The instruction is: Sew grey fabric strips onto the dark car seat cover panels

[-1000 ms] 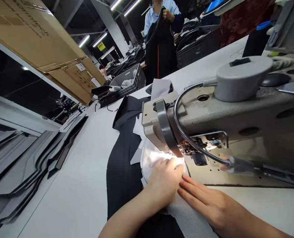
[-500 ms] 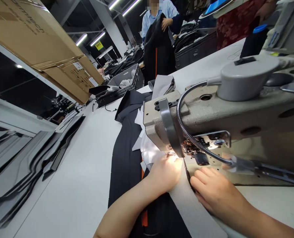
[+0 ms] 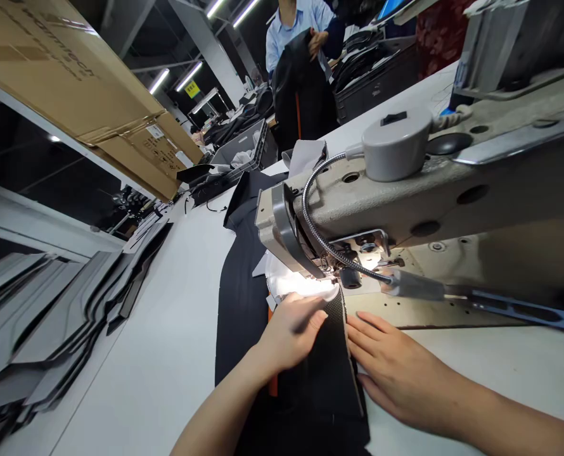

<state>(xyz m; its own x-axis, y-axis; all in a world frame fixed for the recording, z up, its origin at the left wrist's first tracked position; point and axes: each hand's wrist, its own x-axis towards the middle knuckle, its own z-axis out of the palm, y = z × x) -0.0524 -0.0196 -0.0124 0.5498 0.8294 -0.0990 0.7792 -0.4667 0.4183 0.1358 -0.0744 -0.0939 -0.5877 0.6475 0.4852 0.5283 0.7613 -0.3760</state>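
My left hand [image 3: 289, 335] is over the dark garment panel [image 3: 244, 297], close to the sewing machine's [image 3: 310, 234] needle area. Its fingers are smeared by motion beside a brightly lit white piece of fabric [image 3: 284, 278], so I cannot tell whether they grip it. The thumb points right over a dark mesh strip [image 3: 341, 361], which runs toward me from under the presser foot. My right hand [image 3: 400, 367] lies flat and open, its fingertips touching the strip's right edge. A bit of orange trim [image 3: 273, 385] shows beside my left wrist.
A lamp on a flexible metal tube [image 3: 310, 196] lights the needle. Stacked grey fabric pieces [image 3: 54, 310] lie along the left. Cardboard boxes [image 3: 73, 69] stand on a shelf at upper left. Across the white table [image 3: 168, 329], a person [image 3: 303, 57] holds a dark garment.
The light grey strip by my hands no longer shows; dark mesh lies there now. My left hand has drawn back from the needle, and my right hand has uncurled flat. The view has shifted.
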